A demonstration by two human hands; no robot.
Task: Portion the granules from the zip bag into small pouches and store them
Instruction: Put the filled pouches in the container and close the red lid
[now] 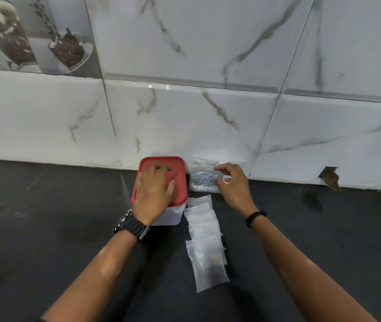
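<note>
Marble-veined wall tiles back a dark counter (45,228), where a clear tub with a red lid (180,173) sits against the wall under the left hand (153,194), whose fingers lie spread flat on it. Just right, the zip bag (202,176) leans at the wall, the right hand (233,184) reaching it with fingers loosely parted, gripping nothing I can make out. Small pouches (204,240) trail toward the viewer, so this looks like the opening step: taking and unsealing the bag.

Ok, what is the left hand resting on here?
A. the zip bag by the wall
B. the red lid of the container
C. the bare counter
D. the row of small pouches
B: the left hand lies flat with spread fingers on the red lid, while the pouches and the zip bag sit off to its right.
</note>
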